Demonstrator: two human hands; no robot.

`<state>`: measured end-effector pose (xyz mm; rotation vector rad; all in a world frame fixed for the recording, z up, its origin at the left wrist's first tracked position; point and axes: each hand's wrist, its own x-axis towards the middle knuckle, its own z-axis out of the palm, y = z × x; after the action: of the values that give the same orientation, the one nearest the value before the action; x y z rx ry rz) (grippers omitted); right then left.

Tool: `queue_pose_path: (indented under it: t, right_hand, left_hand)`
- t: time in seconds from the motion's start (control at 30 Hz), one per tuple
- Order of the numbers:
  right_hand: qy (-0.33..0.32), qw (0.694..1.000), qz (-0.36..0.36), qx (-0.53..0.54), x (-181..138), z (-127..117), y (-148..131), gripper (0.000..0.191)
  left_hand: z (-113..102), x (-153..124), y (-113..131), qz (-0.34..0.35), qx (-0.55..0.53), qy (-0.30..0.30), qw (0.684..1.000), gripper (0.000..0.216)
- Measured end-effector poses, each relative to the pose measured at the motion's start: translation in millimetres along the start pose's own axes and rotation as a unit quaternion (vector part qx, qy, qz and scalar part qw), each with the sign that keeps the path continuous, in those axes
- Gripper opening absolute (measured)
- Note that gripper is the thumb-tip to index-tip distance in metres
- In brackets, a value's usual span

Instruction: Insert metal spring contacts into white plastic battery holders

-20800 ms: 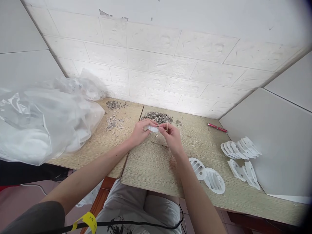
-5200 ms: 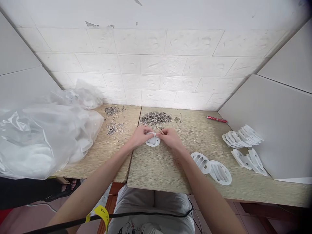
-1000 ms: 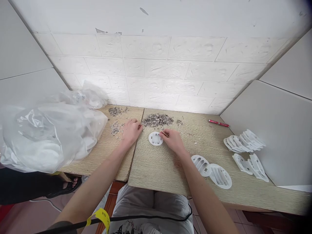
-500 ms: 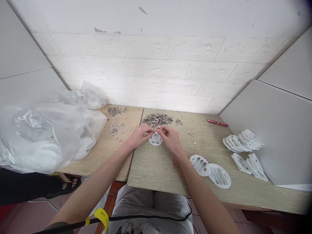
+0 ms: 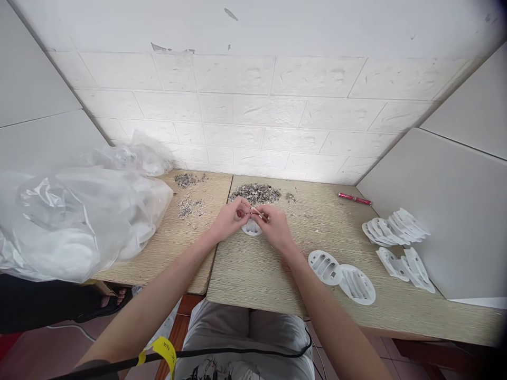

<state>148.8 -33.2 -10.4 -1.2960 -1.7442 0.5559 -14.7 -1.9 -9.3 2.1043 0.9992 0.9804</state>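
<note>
A round white plastic battery holder (image 5: 252,228) lies on the table between my hands, its far part hidden by them. Over its far left side is my left hand (image 5: 230,219), thumb and fingertips pinched together; whatever sits between them is too small to make out. My right hand (image 5: 276,227) is closed around a thin pale stick-like tool (image 5: 260,214), whose tip points toward my left fingertips. Just beyond the hands spreads a heap of small metal contacts (image 5: 256,193).
Two white holders with metal contacts (image 5: 324,267) lie at the right front. Stacked white holders (image 5: 392,229) lean near the right panel, close to a red pen (image 5: 354,199). Smaller metal piles (image 5: 190,207) and a large plastic bag (image 5: 83,221) are on the left. Another person's foot (image 5: 119,298) shows below.
My fingertips have drawn closer together over the holder, and the left fingers are raised and curled more. The stick has tilted a little in my right hand.
</note>
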Motion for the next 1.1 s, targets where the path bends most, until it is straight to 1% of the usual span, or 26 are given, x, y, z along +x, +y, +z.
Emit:
queue_pose_path:
  t: [0.1, 0.17, 0.23, 0.3, 0.37, 0.43, 0.5, 0.57, 0.7, 0.87, 1.0, 1.1]
  right_hand:
    - [0.005, 1.000, 0.020, 0.000, 0.2, -0.8, 0.4, 0.018]
    - [0.006, 0.999, 0.038, -0.003, 0.5, -2.4, 0.6, 0.017]
    - [0.007, 0.998, 0.055, -0.008, 0.9, -4.4, 1.2, 0.017]
    - [0.011, 0.998, 0.066, -0.017, 1.4, -6.2, 2.2, 0.018]
    - [0.009, 0.997, 0.070, -0.025, 2.0, -7.4, 3.4, 0.019]
    - [0.000, 0.997, 0.068, -0.032, 2.5, -7.7, 4.9, 0.020]
    - [-0.008, 0.997, 0.066, -0.039, 2.8, -7.4, 6.5, 0.019]
    - [-0.011, 0.997, 0.069, -0.044, 2.9, -6.9, 7.8, 0.018]
    - [-0.017, 0.995, 0.086, -0.057, 3.0, -6.7, 8.7, 0.016]
    - [-0.007, 0.993, 0.098, -0.068, 2.5, -6.6, 7.9, 0.016]
    - [0.001, 0.993, 0.095, -0.064, 2.6, -6.3, 7.8, 0.019]
    - [0.007, 0.994, 0.090, -0.063, 3.4, -6.8, 7.9, 0.020]
  left_hand:
    - [-0.4, 0.8, -2.0, -0.002, -0.011, 0.003, 1.000, 0.018]
    - [-2.6, 1.0, -2.8, 0.000, 0.010, -0.003, 1.000, 0.021]
    - [-6.3, 0.7, -2.5, 0.005, 0.047, -0.028, 0.998, 0.027]
    - [-10.4, 0.0, -1.0, 0.008, 0.069, -0.071, 0.995, 0.039]
    - [-13.5, -0.7, 1.0, 0.013, 0.069, -0.118, 0.990, 0.055]
    - [-14.7, -0.9, 2.4, 0.025, 0.069, -0.154, 0.985, 0.068]
    - [-14.2, -0.8, 2.1, 0.034, 0.075, -0.169, 0.982, 0.070]
    - [-12.5, -0.5, 0.1, 0.026, 0.066, -0.165, 0.984, 0.066]
    - [-8.9, -0.2, -3.8, -0.007, -0.008, -0.155, 0.988, 0.064]
    - [-6.6, 0.7, -2.4, -0.052, -0.121, -0.133, 0.982, 0.059]
    - [-5.6, 2.3, -2.9, -0.091, -0.250, -0.122, 0.956, 0.059]
    - [-5.6, 3.4, -4.6, -0.104, -0.305, -0.116, 0.939, 0.058]
